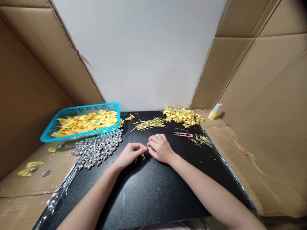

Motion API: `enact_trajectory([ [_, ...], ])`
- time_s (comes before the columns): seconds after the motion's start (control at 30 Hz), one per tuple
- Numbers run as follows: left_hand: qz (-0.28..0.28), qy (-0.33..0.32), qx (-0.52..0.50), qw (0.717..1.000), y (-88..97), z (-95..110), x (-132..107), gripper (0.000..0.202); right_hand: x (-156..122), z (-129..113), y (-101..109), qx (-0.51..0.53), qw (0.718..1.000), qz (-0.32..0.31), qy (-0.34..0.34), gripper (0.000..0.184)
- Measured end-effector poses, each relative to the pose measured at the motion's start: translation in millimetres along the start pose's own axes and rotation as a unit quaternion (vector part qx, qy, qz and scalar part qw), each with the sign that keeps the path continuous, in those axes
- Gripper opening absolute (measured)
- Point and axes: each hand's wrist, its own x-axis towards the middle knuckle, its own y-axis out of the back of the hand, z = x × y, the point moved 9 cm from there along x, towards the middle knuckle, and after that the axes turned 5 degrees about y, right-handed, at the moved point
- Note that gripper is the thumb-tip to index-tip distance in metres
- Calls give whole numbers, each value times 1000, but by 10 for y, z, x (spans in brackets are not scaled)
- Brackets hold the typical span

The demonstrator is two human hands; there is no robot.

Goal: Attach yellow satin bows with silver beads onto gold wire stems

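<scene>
See snips [188, 135] beside clippings [202, 140], yellow bows [87, 123] in basket [72, 136]. Press left fingers [141, 150] together; cannot tell for right fingers [153, 145].

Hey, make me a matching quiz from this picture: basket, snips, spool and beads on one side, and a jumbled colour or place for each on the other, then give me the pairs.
Column one
1. Basket
2. Snips
3. Spool
4. Beads

Column two
A. Silver, spread left of the left hand
B. Standing on the cardboard at the right
C. Turquoise, holding yellow bows
D. Pink-handled, lying beside the scraps

Pairs: 1-C, 2-D, 3-B, 4-A
</scene>
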Motion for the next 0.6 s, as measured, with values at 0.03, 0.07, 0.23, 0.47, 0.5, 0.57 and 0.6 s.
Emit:
enact_trajectory([
  [0.03, 5, 5, -18, 1000, 15, -18, 9, 33, -2, 11, 4, -1, 1000, 4, -5, 10],
  [0.07, 12, 8, -38, 999, 32, -37, 21, 33, -4, 22, 8, -2, 1000, 8, -10, 9],
  [0.23, 53, 26, -140, 988, 75, -144, 75, 47, -8, 43, 22, -1, 999, 22, -27, 9],
  [0.47, 90, 23, -188, 978, 54, -163, 70, 56, -13, 9, 12, 9, 999, 17, -28, 9],
  [0.5, 94, 20, -184, 978, 56, -160, 69, 55, -14, 5, 12, 9, 999, 16, -27, 10],
  [0.57, 102, 11, -167, 981, 63, -149, 62, 53, -16, 1, 16, 10, 999, 17, -28, 10],
  [0.6, 107, 5, -153, 982, 69, -139, 54, 51, -17, 1, 18, 10, 999, 17, -29, 11],
])
